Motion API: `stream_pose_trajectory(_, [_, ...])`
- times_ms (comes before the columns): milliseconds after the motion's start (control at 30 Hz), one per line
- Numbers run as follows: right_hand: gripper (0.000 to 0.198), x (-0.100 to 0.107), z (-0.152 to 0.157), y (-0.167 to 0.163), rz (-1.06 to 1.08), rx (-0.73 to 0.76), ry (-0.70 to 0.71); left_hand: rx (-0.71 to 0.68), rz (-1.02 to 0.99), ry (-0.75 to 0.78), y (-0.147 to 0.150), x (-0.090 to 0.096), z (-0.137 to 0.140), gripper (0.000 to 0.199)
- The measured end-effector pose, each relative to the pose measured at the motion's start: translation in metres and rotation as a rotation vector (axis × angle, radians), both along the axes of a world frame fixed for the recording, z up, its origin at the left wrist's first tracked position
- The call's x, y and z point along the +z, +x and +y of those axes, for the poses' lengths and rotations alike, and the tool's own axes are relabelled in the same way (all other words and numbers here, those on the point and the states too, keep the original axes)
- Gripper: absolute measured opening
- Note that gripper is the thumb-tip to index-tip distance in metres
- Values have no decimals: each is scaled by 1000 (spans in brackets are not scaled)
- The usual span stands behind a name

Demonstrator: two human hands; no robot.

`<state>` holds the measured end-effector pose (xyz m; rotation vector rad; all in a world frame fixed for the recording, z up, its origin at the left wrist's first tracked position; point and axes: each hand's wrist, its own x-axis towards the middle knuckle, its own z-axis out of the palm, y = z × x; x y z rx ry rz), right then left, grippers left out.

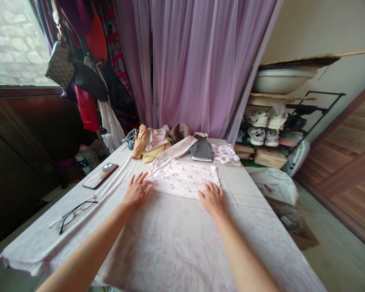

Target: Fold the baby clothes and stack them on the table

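Observation:
A pair of small pale pink patterned trousers [182, 177] lies on the cloth-covered table [176, 243]. One leg is spread flat across in front of me, and the other slants up toward the back right. My left hand [138, 189] rests palm down at the left end of the trousers, fingers spread. At the right end, near the cuff, my right hand [212, 198] lies flat with its fingers apart. Behind the trousers sit folded dark grey clothing [201, 148], a white piece with purple shapes [225, 153], and a loose heap of clothes [153, 140].
On the table's left side lie a phone [100, 176] and a pair of glasses [73, 213]. Purple curtains [200, 69] hang behind the table. Bags [61, 65] hang at the left. A shoe rack [307, 117] and a cardboard box [304, 239] stand at the right.

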<state>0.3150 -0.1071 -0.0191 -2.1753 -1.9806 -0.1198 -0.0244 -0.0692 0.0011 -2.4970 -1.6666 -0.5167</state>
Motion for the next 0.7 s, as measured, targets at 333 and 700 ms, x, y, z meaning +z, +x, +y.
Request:
stream_pose_trajectory(333, [56, 4, -2, -2, -1, -13, -20, -121, 28, -178, 79, -3, 20, 51])
stream_pose_trajectory(700, [37, 11, 12, 17, 55, -121, 58, -110, 48, -125, 78, -8, 17, 54])
